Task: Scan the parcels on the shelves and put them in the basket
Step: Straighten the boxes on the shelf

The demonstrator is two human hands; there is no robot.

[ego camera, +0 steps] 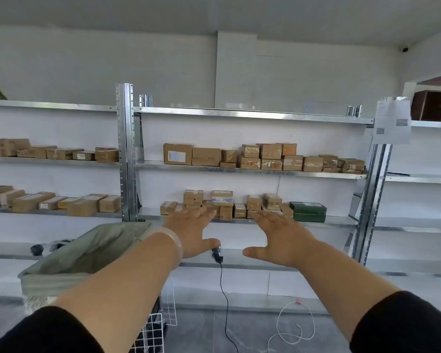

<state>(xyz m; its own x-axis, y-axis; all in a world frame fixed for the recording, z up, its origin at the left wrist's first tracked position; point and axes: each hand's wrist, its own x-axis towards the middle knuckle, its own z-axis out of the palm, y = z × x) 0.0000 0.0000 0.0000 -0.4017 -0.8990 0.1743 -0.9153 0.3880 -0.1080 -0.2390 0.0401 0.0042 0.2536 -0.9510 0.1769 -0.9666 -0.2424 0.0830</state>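
White room with metal shelves (252,114). The left hand (192,233) and right hand (283,238) reach out, each grip wide and empty. A hasty grab may topple the stacked parcels (222,203).

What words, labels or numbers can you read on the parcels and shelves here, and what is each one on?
No text can be read.
Paper sheet on the right upright: print and codes, blurred.
White label on the large parcel: blurred.
Blue-and-white label on a lower-shelf parcel: too small.
Red marks on a middle-shelf parcel: illegible.
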